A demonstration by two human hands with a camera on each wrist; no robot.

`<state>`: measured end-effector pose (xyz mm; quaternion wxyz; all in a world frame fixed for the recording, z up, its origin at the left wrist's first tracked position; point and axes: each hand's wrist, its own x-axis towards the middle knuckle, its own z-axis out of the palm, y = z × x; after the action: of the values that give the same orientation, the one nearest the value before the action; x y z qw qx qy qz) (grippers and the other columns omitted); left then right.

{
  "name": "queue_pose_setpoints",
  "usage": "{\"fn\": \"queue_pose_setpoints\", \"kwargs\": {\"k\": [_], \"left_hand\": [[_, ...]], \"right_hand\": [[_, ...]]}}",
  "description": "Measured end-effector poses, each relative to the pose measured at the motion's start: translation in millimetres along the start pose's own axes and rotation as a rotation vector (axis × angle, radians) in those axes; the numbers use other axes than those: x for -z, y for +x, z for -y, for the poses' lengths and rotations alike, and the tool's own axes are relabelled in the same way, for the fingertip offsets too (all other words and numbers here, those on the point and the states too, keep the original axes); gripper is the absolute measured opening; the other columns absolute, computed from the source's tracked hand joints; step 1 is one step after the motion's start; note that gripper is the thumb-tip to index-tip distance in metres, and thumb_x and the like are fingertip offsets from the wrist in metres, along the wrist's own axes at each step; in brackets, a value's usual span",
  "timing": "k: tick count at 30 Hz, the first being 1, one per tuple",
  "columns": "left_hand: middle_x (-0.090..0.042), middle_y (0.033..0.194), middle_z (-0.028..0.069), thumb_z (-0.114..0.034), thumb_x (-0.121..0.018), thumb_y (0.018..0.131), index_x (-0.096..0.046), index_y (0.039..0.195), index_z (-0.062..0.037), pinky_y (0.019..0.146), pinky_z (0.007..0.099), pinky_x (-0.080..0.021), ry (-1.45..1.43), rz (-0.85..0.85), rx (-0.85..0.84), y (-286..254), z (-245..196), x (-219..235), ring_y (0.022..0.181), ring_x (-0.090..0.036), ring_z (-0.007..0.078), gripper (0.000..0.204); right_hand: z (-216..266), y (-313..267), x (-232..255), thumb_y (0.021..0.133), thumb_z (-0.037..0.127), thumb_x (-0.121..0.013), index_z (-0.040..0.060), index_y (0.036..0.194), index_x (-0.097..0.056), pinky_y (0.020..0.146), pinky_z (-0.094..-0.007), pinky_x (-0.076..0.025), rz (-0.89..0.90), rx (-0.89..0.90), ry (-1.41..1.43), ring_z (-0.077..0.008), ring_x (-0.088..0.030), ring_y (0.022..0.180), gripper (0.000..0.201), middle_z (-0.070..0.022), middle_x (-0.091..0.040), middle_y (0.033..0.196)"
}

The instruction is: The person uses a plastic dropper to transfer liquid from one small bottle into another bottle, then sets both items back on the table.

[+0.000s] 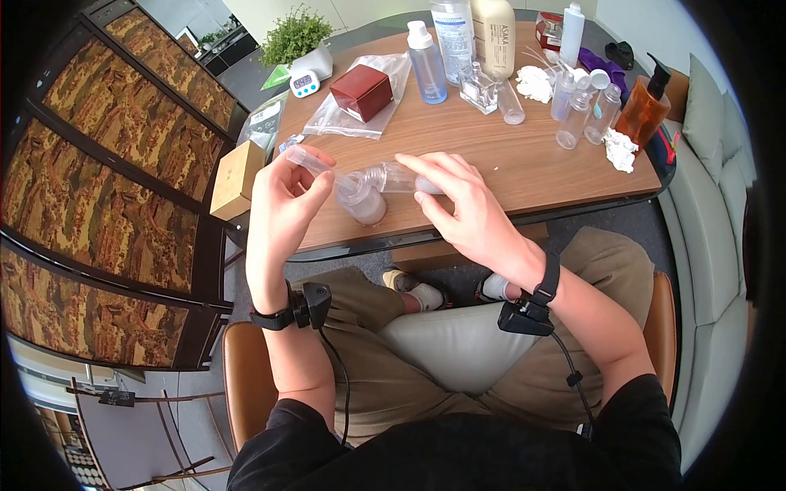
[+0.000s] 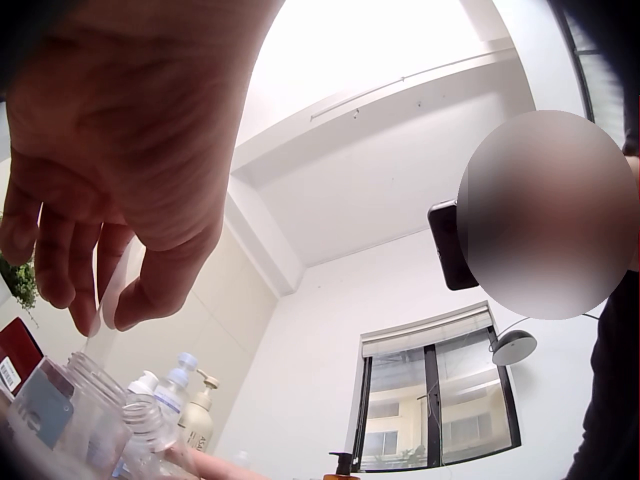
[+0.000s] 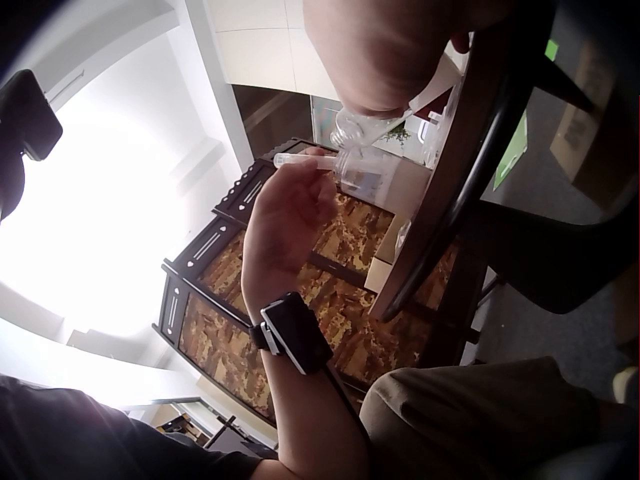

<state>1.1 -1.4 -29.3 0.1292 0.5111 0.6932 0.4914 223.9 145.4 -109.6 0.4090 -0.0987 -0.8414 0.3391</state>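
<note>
A wide-mouthed clear plastic bottle (image 1: 368, 209) with cloudy lower walls stands near the table's front edge. My left hand (image 1: 282, 196) pinches a slim translucent plastic tube (image 1: 309, 161) between thumb and fingers; its lower end slants to that bottle's mouth. In my right hand (image 1: 463, 200) a second clear bottle (image 1: 395, 177) lies tipped on its side, gripped near its base. The threaded neck of this tipped bottle (image 3: 350, 130) is right at the standing bottle's rim. From the left wrist view, the left fingers (image 2: 165, 285) hang above the standing bottle's threaded mouth (image 2: 95, 380).
Behind the hands, a dark red box (image 1: 362, 92) lies on a clear bag. Pump and spray bottles (image 1: 427, 69) stand at the back. Several small clear bottles (image 1: 573, 123), crumpled tissue (image 1: 621, 152) and an amber pump bottle (image 1: 643, 110) are at the right. A cardboard box (image 1: 237, 182) is left.
</note>
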Motion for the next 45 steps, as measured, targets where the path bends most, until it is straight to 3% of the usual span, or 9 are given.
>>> {"fn": "queue_pose_setpoints", "kwargs": {"k": [17,24,27,30,45], "left_hand": [[-0.061,0.081,-0.0069,-0.006,-0.074,0.098,-0.074,0.109,0.0006,0.061,0.0216,-0.035,0.013,-0.030,-0.009,-1,1,4,0.070,-0.046,0.0000,0.012],[-0.065,0.098,-0.0027,-0.001,-0.068,0.102,-0.069,0.111,-0.0009,0.069,0.0209,-0.041,-0.117,-0.163,-0.104,-1,1,16,0.080,-0.052,0.0019,0.009],[-0.068,0.101,-0.0005,0.000,-0.065,0.102,-0.068,0.110,-0.0003,0.068,0.0222,-0.043,-0.193,-0.304,-0.153,-2,0,21,0.079,-0.054,0.0035,0.009],[-0.062,0.085,-0.0023,-0.004,-0.061,0.103,-0.069,0.112,-0.0023,0.062,0.0203,-0.033,-0.257,-0.397,-0.245,0,-4,18,0.069,-0.047,0.0033,0.011],[-0.062,0.085,-0.0014,-0.003,-0.061,0.106,-0.067,0.116,-0.0008,0.062,0.0211,-0.033,-0.239,-0.282,-0.253,2,-1,3,0.071,-0.049,0.0040,0.012]], "right_hand": [[-1,0,-1,0.101,0.003,-0.066,0.0051,0.149,-0.066,0.110,-0.0467,-0.047,0.000,0.003,0.003,-0.0342,-0.062,0.120,0.048,-0.0135,-0.069,0.125],[0,0,0,0.100,0.002,-0.066,0.0052,0.149,-0.066,0.110,-0.0466,-0.047,0.001,0.013,-0.011,-0.0336,-0.062,0.117,0.049,-0.0131,-0.068,0.123],[-1,0,0,0.100,0.002,-0.067,0.0052,0.149,-0.066,0.110,-0.0464,-0.047,-0.002,0.014,-0.006,-0.0335,-0.063,0.116,0.049,-0.0129,-0.068,0.123],[-1,0,-1,0.100,0.002,-0.067,0.0052,0.149,-0.066,0.109,-0.0463,-0.047,-0.006,0.016,0.001,-0.0334,-0.063,0.116,0.049,-0.0128,-0.069,0.123],[-1,-1,0,0.101,0.003,-0.067,0.0054,0.149,-0.067,0.109,-0.0462,-0.047,0.009,-0.001,0.012,-0.0337,-0.063,0.118,0.048,-0.0134,-0.069,0.125]]}}
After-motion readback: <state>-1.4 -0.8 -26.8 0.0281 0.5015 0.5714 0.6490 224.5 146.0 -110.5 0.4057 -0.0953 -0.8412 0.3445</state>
